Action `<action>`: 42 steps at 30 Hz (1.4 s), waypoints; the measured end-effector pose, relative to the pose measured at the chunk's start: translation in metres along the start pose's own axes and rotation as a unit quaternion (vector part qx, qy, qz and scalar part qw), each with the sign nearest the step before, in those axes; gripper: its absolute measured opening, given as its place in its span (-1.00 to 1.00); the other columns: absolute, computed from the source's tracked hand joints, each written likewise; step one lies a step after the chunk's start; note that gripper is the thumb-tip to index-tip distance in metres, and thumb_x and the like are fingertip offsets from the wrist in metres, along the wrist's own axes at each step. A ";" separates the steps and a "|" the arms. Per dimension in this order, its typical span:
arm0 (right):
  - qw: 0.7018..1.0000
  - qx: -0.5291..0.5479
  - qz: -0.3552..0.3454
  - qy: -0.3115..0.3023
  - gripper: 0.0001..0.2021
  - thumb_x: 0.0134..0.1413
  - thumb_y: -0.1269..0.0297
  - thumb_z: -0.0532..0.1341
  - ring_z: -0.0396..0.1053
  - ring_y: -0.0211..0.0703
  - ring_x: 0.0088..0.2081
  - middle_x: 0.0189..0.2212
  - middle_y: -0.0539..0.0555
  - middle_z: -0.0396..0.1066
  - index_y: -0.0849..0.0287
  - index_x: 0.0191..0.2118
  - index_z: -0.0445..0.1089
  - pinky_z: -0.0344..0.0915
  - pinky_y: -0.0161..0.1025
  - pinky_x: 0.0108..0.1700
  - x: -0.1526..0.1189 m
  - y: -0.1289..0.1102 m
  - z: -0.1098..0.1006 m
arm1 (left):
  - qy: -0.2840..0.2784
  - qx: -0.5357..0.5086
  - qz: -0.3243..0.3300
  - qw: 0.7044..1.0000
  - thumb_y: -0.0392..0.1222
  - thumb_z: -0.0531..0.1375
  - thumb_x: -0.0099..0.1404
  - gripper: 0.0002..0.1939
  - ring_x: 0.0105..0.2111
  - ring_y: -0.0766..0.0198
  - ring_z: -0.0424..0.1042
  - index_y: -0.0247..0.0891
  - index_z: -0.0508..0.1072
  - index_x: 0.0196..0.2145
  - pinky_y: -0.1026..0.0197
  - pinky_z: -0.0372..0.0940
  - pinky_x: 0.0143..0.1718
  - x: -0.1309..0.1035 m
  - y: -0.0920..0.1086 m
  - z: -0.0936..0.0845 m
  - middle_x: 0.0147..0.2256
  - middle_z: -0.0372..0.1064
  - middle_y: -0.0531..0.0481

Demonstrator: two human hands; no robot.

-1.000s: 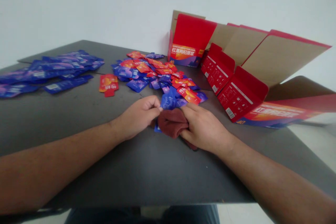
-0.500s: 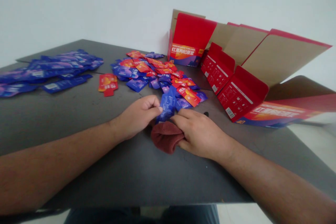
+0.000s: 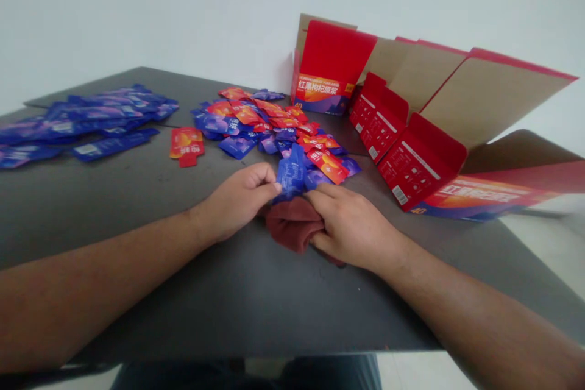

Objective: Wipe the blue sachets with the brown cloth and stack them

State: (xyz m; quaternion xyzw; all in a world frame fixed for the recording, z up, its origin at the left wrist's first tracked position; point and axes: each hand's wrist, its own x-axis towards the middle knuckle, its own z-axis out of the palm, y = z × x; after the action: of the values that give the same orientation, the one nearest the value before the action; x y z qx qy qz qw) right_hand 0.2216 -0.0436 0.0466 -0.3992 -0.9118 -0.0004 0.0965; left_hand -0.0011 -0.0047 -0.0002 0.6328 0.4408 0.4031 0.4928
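Observation:
My left hand (image 3: 249, 195) is closed, its thumb and finger pinching the left edge of a blue sachet (image 3: 291, 175). A brown cloth (image 3: 295, 224) is bunched in my right hand (image 3: 350, 219), whose fingers are wrapped round it. The cloth lies against the lower end of the sachet and hides that part. Just beyond both hands spreads a heap of red and blue sachets (image 3: 237, 145). One red sachet (image 3: 186, 143) lies apart, to the left of the heap.
A stack of blue sachets (image 3: 100, 113) is at the far left of the dark table (image 3: 228, 311). Along the right stand open red cartons (image 3: 414, 161) with their flaps raised. A pale wall (image 3: 183, 12) rises behind.
The brown cloth and my right hand have shifted slightly, with the cloth now higher over the sachet's lower end. My left hand keeps its pinch on the sachet.

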 end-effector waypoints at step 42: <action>0.999 0.026 -0.018 -0.026 -0.86 0.09 0.30 0.22 0.35 -0.08 -0.19 -0.25 0.06 0.37 0.12 -0.19 0.32 0.27 -0.18 -0.15 0.002 0.004 -0.001 | 0.008 -0.010 0.000 1.000 -0.12 0.22 0.28 -0.80 -0.58 0.39 0.18 -0.21 0.30 -0.43 0.32 0.12 -0.53 -0.002 0.002 0.001 -0.55 0.22 0.15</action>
State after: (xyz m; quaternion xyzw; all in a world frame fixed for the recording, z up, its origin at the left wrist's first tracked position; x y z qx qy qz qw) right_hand 0.2236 -0.0401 0.0477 -0.3799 -0.9207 0.0319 0.0832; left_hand -0.0003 -0.0067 0.0015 0.6247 0.4405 0.4127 0.4953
